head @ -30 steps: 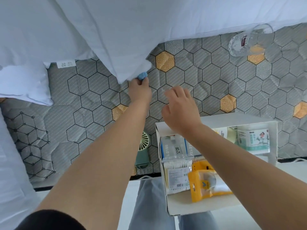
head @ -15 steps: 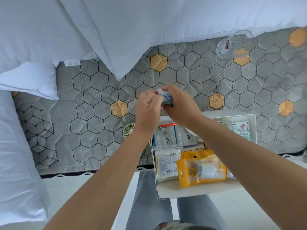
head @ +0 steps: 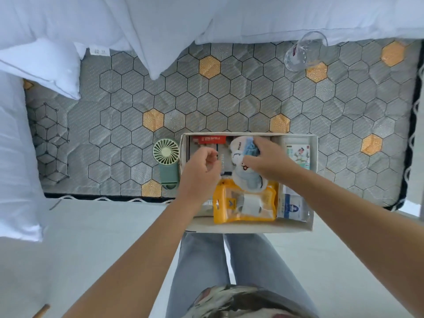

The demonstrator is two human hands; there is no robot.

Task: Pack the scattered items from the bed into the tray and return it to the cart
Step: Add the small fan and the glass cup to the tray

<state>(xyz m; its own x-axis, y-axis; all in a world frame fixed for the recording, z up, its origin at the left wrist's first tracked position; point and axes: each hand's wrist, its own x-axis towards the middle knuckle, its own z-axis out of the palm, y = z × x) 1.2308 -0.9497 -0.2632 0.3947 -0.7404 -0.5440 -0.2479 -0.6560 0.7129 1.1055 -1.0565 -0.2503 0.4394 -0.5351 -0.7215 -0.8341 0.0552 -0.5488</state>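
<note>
A white tray [head: 250, 227] sits at the near edge of the bed, filled with boxes and packets, among them a yellow pouch [head: 245, 206]. My right hand [head: 267, 160] is inside the tray, holding a light-blue and white sock bundle [head: 241, 166] down onto the contents. My left hand [head: 202, 167] hovers over the tray's left side with loosely curled fingers and nothing in it. A small green handheld fan [head: 167, 162] lies on the mattress just left of the tray. A clear glass [head: 302, 51] lies on its side at the far right of the bed.
The hexagon-patterned mattress [head: 229, 102] is bordered by a white duvet [head: 206, 17] at the back and white pillows [head: 41, 65] at the left. The pale floor and my legs in jeans [head: 202, 271] lie below the tray.
My left hand pulled the blue sock bundle from under the duvet and passed it to my right hand. The right hand has brought it down into the tray, and the left hand has let go.
</note>
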